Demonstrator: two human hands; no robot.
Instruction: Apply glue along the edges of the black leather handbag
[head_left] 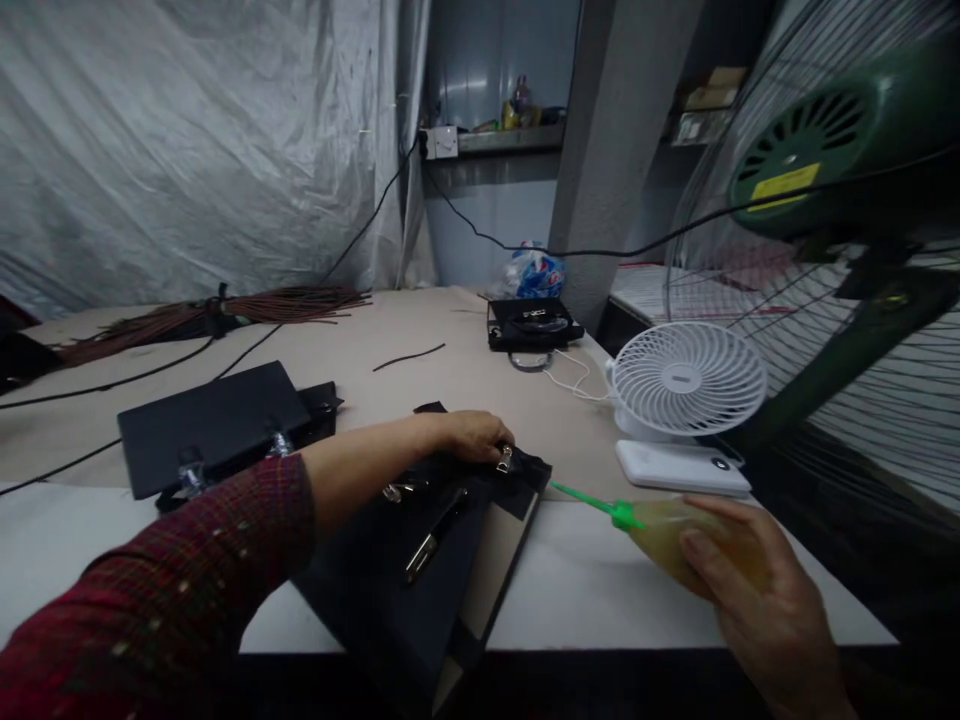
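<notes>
My right hand (pixel 780 600) is wrapped round a squeeze bottle (pixel 667 545) of yellowish liquid with a long green nozzle. The nozzle's tip points left, close to the right edge of a black handbag piece (pixel 390 590) but apart from it. This flat piece lies over the table's front edge, with a beige strip along its right side and metal fittings on top. At its far end my left hand (pixel 476 437) is closed on the black material, beside a small metal clasp (pixel 505 460). Its fingertips are partly hidden.
A second black bag piece (pixel 217 415) with plastic-wrapped fittings lies left. A black bag (pixel 529 325) stands at the back. Right are a white fan (pixel 682 380), a white power bank (pixel 679 467) and a large green fan (pixel 817 140). Brown cords (pixel 225 312) lie at the far left.
</notes>
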